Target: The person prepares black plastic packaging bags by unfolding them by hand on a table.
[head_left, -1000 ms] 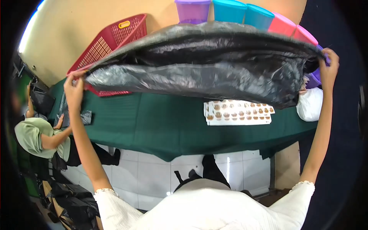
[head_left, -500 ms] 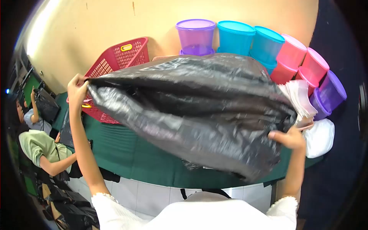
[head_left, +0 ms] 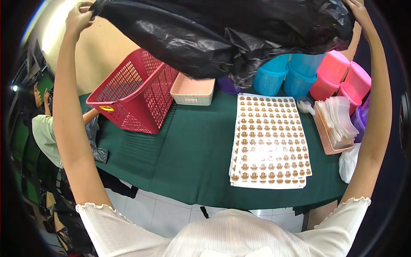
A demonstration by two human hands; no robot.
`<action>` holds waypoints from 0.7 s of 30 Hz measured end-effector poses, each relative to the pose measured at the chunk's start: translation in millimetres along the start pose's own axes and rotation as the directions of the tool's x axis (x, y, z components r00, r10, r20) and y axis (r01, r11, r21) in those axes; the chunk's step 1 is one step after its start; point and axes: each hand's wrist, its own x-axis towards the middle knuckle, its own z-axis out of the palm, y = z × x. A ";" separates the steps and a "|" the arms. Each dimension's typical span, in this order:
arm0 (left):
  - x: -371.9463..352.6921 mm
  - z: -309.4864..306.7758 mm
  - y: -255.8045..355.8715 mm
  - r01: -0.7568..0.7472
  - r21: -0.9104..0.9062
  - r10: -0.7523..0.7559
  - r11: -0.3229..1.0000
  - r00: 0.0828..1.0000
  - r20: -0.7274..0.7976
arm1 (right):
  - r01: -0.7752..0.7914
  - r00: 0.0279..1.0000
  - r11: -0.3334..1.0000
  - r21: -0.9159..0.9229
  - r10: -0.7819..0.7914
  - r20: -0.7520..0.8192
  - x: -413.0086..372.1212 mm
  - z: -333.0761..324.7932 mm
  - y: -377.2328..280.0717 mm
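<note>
A large black plastic bag (head_left: 231,36) is stretched between my raised hands above the table, its upper part cut off by the frame. My left hand (head_left: 80,18) is closed on the bag's left corner at the upper left. At the upper right, my right hand (head_left: 357,12) grips the other end, with its fingers partly out of frame. Below the bag lies a stack of white sticker sheets (head_left: 272,141) with rows of round brown labels. The bag hides the upper parts of several tubs.
On the green tablecloth (head_left: 180,150) stand a red basket (head_left: 145,103), a small tray (head_left: 192,99), blue tubs (head_left: 269,79), pink tubs (head_left: 332,70) and a pink basket (head_left: 327,137) of clear plastic sleeves (head_left: 338,118). A white bag (head_left: 347,165) lies right. Another person (head_left: 45,132) works at left.
Both hands have lifted the black plastic bag up and away from me, spreading it wider. The sticker sheets and small tray beneath have come into view.
</note>
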 end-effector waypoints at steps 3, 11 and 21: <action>-38.9 -2.4 -3.7 -0.214 -0.083 0.175 0.973 0.926 -0.335 | 0.303 0.938 0.949 -0.084 -0.313 -0.149 -38.5 -10.2 -28.9; -338.3 41.3 -113.4 -0.179 -0.250 0.170 0.951 0.984 -0.061 | -0.295 0.934 0.955 -0.026 0.295 0.202 -302.8 -13.5 38.7; -609.6 55.5 -143.0 0.609 -0.506 -0.434 0.611 0.792 0.430 | -0.804 0.550 0.593 -0.034 0.765 0.334 -589.0 -79.0 68.8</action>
